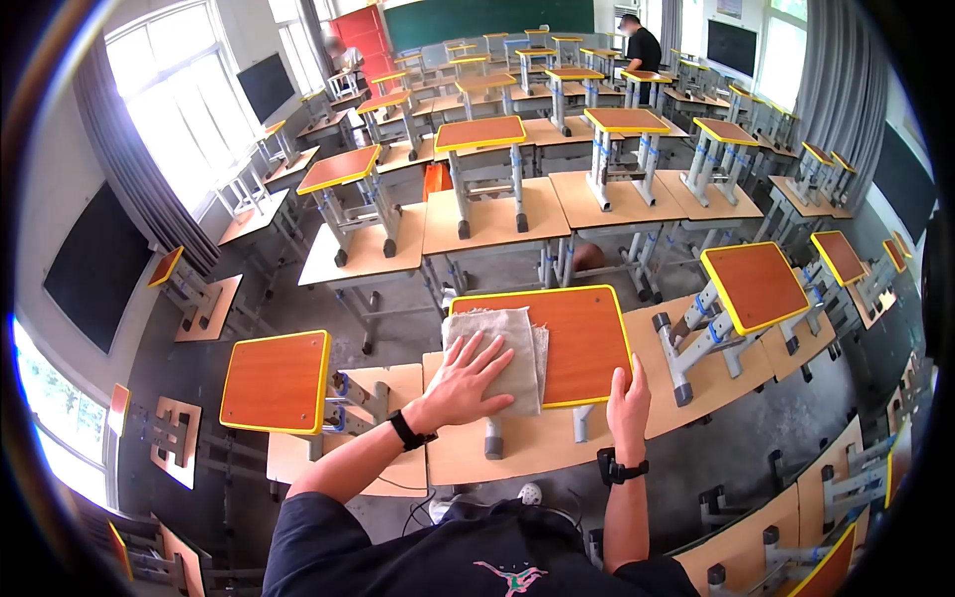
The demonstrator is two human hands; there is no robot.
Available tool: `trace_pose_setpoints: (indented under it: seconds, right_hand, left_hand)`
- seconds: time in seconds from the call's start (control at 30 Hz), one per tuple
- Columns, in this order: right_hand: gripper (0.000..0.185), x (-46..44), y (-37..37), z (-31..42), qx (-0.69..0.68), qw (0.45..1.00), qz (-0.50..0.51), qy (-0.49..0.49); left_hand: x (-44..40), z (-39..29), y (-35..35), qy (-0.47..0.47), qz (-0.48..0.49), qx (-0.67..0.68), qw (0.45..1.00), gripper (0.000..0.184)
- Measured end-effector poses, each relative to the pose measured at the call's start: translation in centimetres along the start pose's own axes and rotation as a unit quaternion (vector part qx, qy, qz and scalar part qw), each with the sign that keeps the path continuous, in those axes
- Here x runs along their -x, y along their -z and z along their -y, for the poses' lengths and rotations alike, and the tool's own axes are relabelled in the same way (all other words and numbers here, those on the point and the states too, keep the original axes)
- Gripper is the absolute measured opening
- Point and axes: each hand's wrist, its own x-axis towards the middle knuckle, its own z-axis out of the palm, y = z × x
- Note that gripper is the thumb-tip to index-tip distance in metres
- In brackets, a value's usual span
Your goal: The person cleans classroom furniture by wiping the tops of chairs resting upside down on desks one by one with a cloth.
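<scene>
My left hand (466,380) lies flat with its fingers spread on a folded grey-beige cloth (512,343). The cloth rests on the left part of a stool's red-brown seat (587,338) with a yellow edge. That stool stands on a light wooden desk (458,448). At the seat's right edge is my right hand (629,403), upright against the rim, its palm side toward the seat and its thumb and fingers extended. Black bands are on both wrists.
Another stool (276,381) is on the desk at the left, and one (756,287) at the right. Rows of desks (497,214) with stools on top fill the room ahead. A person in black (644,48) stands at the back right, another person (348,60) at the back left.
</scene>
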Motion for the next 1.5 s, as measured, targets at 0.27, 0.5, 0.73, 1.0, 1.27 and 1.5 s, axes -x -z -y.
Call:
trace_pose_setpoints:
  seconds: [0.27,0.5,0.73,1.0,1.27,1.5]
  right_hand:
    - [0.042,0.3,-0.2,-1.0,-0.011,0.999,-0.037,0.001]
    - [0.041,0.2,-1.1,-1.7,-0.04,0.997,-0.053,0.032]
    - [0.044,0.3,-0.4,-2.3,-0.034,0.998,-0.024,0.049]
    - [0.043,0.6,0.0,-1.8,-0.051,0.999,-0.005,-0.01]
    - [0.042,0.5,-0.5,-2.1,-0.062,0.998,-0.033,-0.007]
    - [0.041,-0.1,-0.9,-1.8,-0.054,0.997,-0.035,0.031]
  left_hand:
    - [-0.4,2.6,0.4,0.008,-0.003,0.025,1.0,0.079]
    - [-0.6,3.6,0.0,0.016,-0.002,-0.009,1.0,0.08]
    - [-1.3,2.2,-0.3,-0.017,-0.015,-0.053,0.998,0.085]
    - [-3.2,-2.1,-1.0,-0.044,-0.028,-0.022,0.998,0.085]
    - [-2.9,-2.0,-1.2,-0.029,-0.049,-0.018,0.998,0.083]
    - [0.4,2.5,0.1,-0.012,-0.03,0.012,0.999,0.079]
